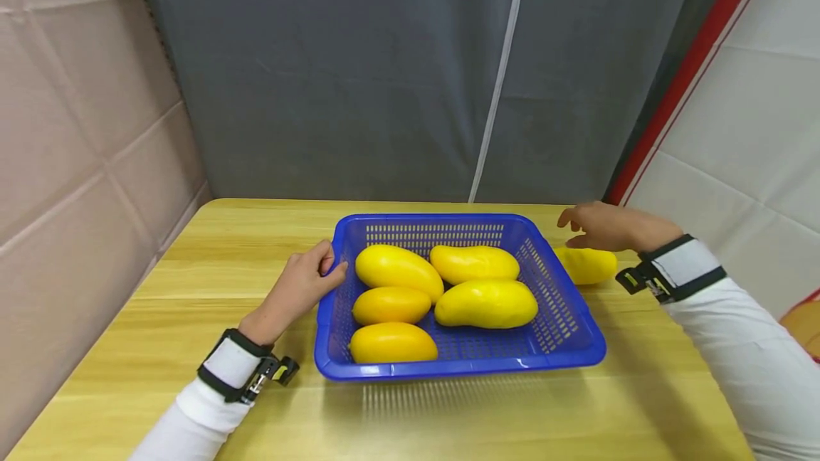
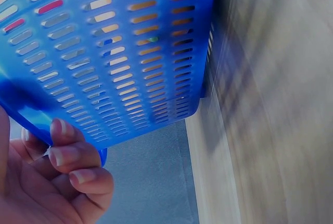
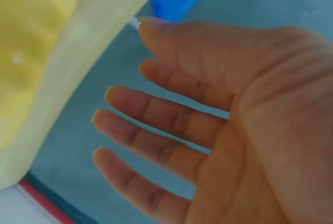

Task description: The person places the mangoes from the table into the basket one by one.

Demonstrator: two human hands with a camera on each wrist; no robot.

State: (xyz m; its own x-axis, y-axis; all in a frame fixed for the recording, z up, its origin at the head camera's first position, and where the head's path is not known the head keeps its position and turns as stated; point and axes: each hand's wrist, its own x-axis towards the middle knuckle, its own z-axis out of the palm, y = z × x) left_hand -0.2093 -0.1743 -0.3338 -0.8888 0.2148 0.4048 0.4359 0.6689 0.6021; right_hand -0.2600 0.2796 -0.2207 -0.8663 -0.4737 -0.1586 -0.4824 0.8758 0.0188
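A blue plastic basket [image 1: 461, 373] with slotted walls stands on the table and holds several yellow mangoes [image 1: 400, 270]. My left hand [image 1: 304, 282] grips its left rim, with the thumb over the top and the fingers curled outside; the left wrist view shows these fingers [image 2: 78, 156] bent at the rim. Beyond the basket's right side lies another yellow mango [image 1: 588, 266], its left end hidden behind the basket. Over it hovers my right hand [image 1: 605, 227], holding nothing. In the right wrist view, the spread fingers [image 3: 161, 117] are apart from the mango [image 3: 26, 52].
The wooden table [image 1: 192, 290] ends at a grey curtain [image 1: 346, 91] at the back. A pale padded wall [image 1: 77, 126] rises on the left, and a white panel with a red edge [image 1: 692, 70] stands on the right.
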